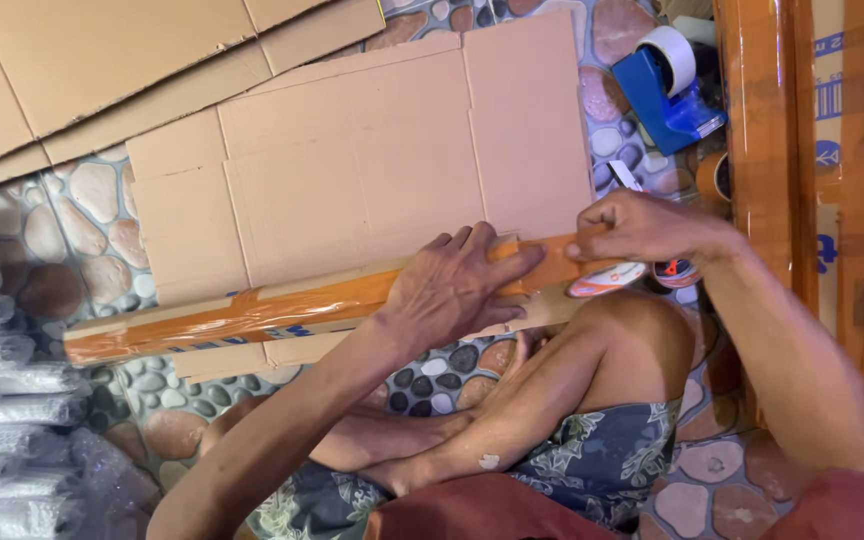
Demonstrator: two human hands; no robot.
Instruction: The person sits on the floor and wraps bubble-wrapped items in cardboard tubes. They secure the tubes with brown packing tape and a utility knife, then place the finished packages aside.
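Fingers of your right hand pinch the end of the long flat cardboard bundle wrapped in orange-brown tape; your left hand lies spread, pressing its top; the bundle rests across your knee, over a flattened brown carton on the pebble-pattern floor; blue tape dispenser beyond.

Left hand flat, fingers spread; right hand fisted, pinching.

Informal home packing spot, pebble-pattern floor, flattened cardboard sheets, blue tape dispenser, bubble-wrap rolls
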